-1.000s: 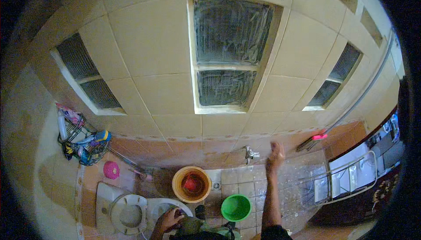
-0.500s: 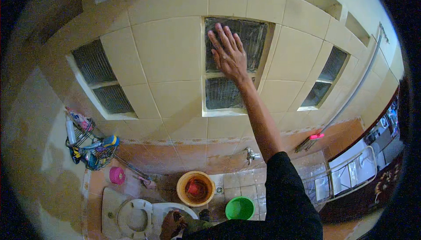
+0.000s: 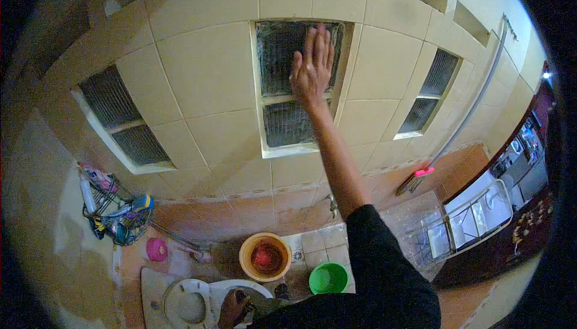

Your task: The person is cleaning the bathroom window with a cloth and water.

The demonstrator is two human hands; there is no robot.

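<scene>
My right hand (image 3: 312, 73) is raised with its fingers stretched out, palm toward the upper glass pane (image 3: 278, 52) of the middle wall window. Whitish streaks mark that glass, and the fingertips lie close to its top edge. Below it sits the ribbed lower pane (image 3: 287, 126). My left hand (image 3: 233, 308) is low down, in front of the toilet. Its fingers look curled; anything inside them is too dark to make out.
On the floor stand an orange bucket (image 3: 246, 257) holding something red and a green basin (image 3: 329, 278). The toilet (image 3: 187, 302) is lower left, below a wire rack of cleaning items (image 3: 117, 209). A pink-headed broom (image 3: 423, 172) leans at right, near a metal rack (image 3: 475, 221).
My right hand has moved across the upper pane toward its right side, and the fingers have come closer together. The whole view has shifted slightly. My left hand stays low.
</scene>
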